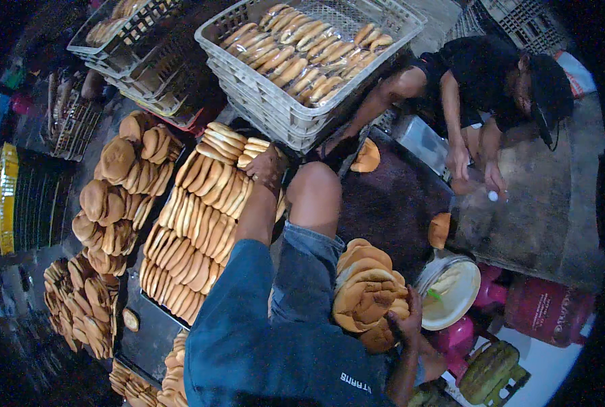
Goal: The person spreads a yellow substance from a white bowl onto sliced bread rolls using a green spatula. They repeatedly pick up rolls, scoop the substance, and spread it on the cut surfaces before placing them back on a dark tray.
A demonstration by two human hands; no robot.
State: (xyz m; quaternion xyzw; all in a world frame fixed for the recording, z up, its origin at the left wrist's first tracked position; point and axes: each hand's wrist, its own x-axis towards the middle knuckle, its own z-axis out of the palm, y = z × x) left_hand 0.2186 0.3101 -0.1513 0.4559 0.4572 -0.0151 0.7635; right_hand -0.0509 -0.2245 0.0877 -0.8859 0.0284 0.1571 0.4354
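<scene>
My left hand (268, 165) is at the far right end of a tray of flat bread buns (195, 219), its fingers against a small stack of pale-sided buns (255, 150). The buns stand on edge in tight rows. On the right, my right hand (408, 316) grips the edge of a loose pile of round browned buns (368, 295), which lies by my lap. A white tub (473, 300) with pale cream and a green utensil stands beside that hand. Two single buns (366, 155) (439, 230) lie on the dark tray (389, 203) beyond my knee.
Stacked plastic crates (302, 124) hold wrapped buns at the top; more crates (129, 71) stand left. Bun heaps (86, 300) lie along the left beside a black tray (150, 351). A co-worker (485, 86) bends over a board (526, 219), right. Gas cylinders (546, 310) stand lower right.
</scene>
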